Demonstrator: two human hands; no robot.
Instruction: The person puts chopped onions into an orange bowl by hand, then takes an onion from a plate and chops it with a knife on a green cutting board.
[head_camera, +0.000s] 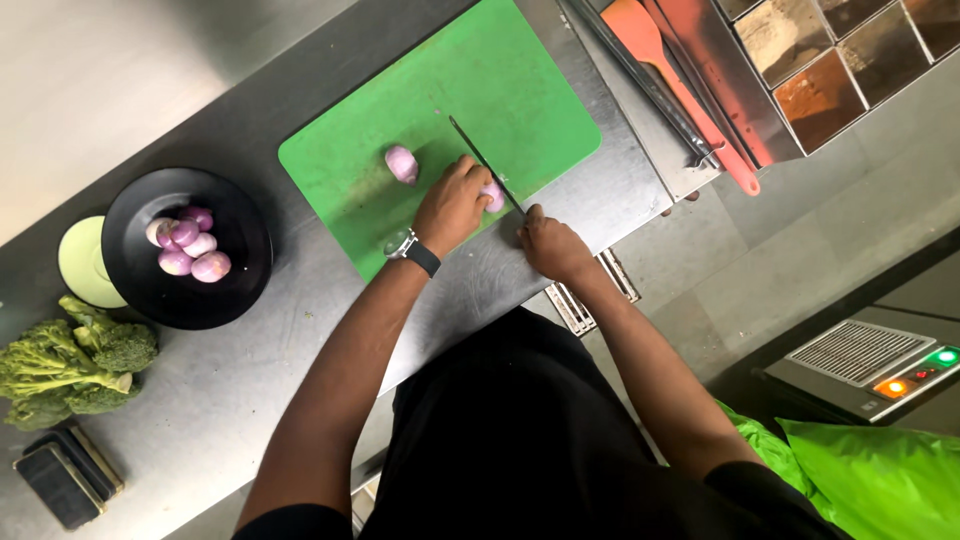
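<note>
Currently: matte green plastic cutting board (500, 90), rounded corners, scuffed, on a brushed steel tabletop (250, 370). Left hand (452, 205) curled over a peeled pink shallot (494, 197) at the board's near edge, fingertips pinning it; mostly hidden, looks like a half. Right hand (551, 245) closed around the handle of a knife (484, 163), thin dark blade angled across the shallot. Second shallot piece (401, 164), glossy and oval, lies loose on the board just left. Round black bowl (190, 250) well apart to the left holds more peeled shallots (188, 247); broccoli (70, 365), knobbly, beside it.
</note>
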